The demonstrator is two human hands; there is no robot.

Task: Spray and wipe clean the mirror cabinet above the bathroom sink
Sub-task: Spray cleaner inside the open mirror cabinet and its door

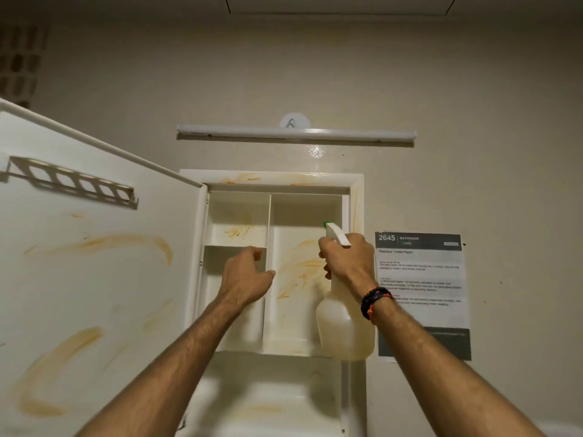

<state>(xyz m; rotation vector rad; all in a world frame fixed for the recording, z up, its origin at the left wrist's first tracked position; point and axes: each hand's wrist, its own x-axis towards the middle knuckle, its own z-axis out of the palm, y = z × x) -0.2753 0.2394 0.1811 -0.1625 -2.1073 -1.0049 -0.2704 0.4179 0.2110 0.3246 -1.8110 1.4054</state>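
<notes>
Inside a bathroom, a person is facing an open mirror cabinet (356, 181) set into a beige wall, both bare arms reaching up toward its white compartments. Its door (94, 263) is swinging wide to the left, its inner face showing orange-brown smears and a slotted rack (72, 182) near the top. Similar smears are marking the cabinet's top frame, the upper left shelf and the back wall of the tall right compartment.

The right hand (347, 257), a dark braided wristband (373, 302) with orange flecks circling its wrist, is grasping the neck of a translucent spray bottle (345, 326), fingers curled round it beneath the white trigger head. The green-tipped nozzle is pointing left and away, into the right compartment. The bottle's body is hanging in front of the cabinet's lower right corner.

The left hand (244, 272) is hovering before the lower left compartment, fingers loosely curled and holding nothing, thumb close to the vertical divider (268, 216); whether it is touching the divider cannot be told.

Above the cabinet, a white tube light (296, 134) is running across the wall beneath a round hook (295, 121). A printed notice (422, 294) headed "2645 BATHROOM" is hanging just right of the cabinet, partly behind the right wrist.
</notes>
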